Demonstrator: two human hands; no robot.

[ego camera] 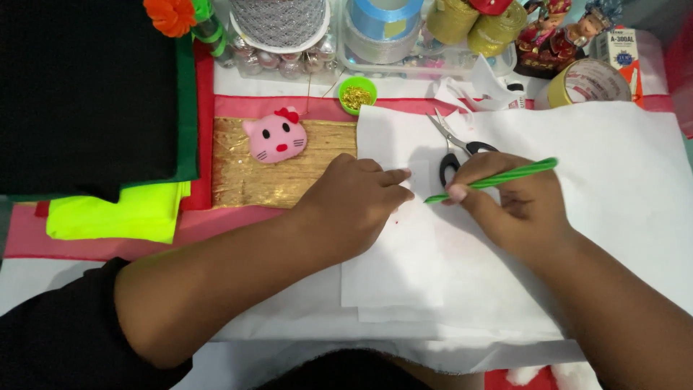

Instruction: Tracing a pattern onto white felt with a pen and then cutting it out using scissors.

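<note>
A crowded craft table with a red-bordered cloth holds, from the left, folded black fabric, neon-yellow felt, a gold fabric strip carrying a pink cat-face pincushion, and a small green cup of gold pins. At centre, the left hand presses flat, fingers together, on a small white paper piece lying on a larger sheet of white fabric. Just beside it, the right hand pinches a green pencil, tip at the paper's edge. Black-handled scissors lie open just behind the fingers. The paper could slip if the pressing hand eases, skewing the line; a sweeping knuckle might catch the blades.
</note>
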